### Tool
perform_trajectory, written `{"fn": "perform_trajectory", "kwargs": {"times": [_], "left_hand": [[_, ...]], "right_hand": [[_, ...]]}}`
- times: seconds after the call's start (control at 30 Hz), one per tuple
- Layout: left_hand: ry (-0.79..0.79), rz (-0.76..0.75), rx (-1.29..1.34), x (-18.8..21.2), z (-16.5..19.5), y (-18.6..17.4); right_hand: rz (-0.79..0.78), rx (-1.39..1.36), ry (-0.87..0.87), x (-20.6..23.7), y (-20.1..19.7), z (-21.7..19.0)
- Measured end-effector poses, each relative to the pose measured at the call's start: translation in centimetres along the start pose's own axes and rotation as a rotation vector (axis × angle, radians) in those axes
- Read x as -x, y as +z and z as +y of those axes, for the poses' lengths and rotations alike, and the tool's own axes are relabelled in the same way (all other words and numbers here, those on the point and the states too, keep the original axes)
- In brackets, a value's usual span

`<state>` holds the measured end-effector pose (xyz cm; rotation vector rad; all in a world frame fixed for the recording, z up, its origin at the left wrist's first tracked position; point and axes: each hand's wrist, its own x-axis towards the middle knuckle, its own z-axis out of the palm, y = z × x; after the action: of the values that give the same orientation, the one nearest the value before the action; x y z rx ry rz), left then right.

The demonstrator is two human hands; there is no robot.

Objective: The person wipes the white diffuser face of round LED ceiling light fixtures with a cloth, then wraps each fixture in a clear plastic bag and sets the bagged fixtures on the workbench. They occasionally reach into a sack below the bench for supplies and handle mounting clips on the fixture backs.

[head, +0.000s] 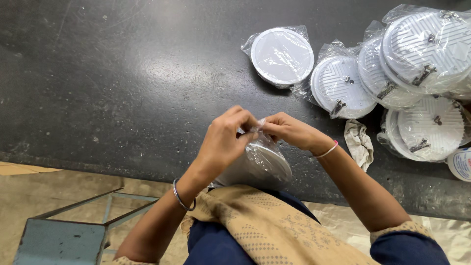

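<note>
My left hand (pixel 227 139) and my right hand (pixel 293 131) both pinch the top of a clear plastic bag (pixel 259 149) at the near edge of the dark table (pixel 122 88). Inside the bag sits a round white light fixture (pixel 267 164), tilted against my lap. The fingertips of both hands meet at the bag's mouth.
Several bagged round white fixtures (pixel 282 56) (pixel 341 87) (pixel 424 46) (pixel 429 128) lie piled at the table's right. A crumpled cloth (pixel 359 142) lies beside them. A white roll (pixel 461 164) peeks in at the right edge. A blue metal stool (pixel 59 240) stands on the floor at lower left.
</note>
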<state>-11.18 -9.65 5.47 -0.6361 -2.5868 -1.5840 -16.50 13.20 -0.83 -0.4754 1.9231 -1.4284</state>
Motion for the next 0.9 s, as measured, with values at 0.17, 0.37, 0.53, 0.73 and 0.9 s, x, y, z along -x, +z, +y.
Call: {"fn": "perform_trajectory", "kwargs": {"times": [0.17, 0.37, 0.53, 0.73, 0.9], "left_hand": [[0.11, -0.097, -0.16, 0.5, -0.3, -0.5], [0.18, -0.213, -0.388, 1.7, 0.0, -1.0], [0.279, -0.166, -0.353, 1.6, 0.8, -0.7], [-0.092, -0.04, -0.009, 2.4, 1.3, 0.1], [-0.133, 0.252, 0.023, 5.4, 0.6, 0.3]], "right_hand": [[-0.048, -0.032, 0.003, 0.3, -0.2, -0.4], [-0.114, -0.074, -0.012, 0.9, -1.0, -1.7], [-0.13, 0.042, 0.013, 2.0, -1.2, -2.7], [-0.226, 0.045, -0.082, 3.7, -1.1, -3.5], [-0.166, 0.24, -0.233, 7.1, -1.4, -5.6]]}}
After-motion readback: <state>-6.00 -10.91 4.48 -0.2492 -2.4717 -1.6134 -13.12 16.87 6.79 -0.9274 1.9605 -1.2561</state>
